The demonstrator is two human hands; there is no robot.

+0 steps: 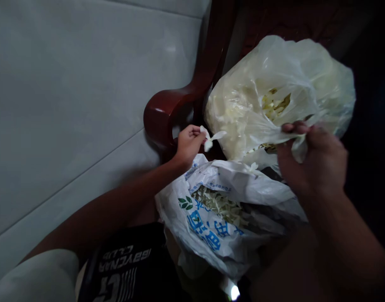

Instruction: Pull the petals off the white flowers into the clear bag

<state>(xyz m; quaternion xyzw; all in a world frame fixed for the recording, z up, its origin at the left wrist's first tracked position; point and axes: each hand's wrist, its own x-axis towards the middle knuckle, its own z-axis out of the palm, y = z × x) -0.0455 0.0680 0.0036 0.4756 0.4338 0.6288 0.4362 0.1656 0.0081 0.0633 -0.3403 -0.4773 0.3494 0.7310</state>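
My left hand is closed in a pinch on a white flower whose petals stick out past the fingertips. It hovers above a white printed plastic bag with blue lettering. Inside that bag lies a heap of loose white petals or small flowers. To the right, my right hand is closed at the lip of a large translucent plastic bag. A pale piece shows below its thumb; whether it is petal or film I cannot tell. Yellowish flowers show through the large bag's opening.
A dark red wooden armrest curves beside the bags, against a pale tiled wall or floor. A small white flower rests on the printed bag's rim. My clothed lap is close below. The right side is dark.
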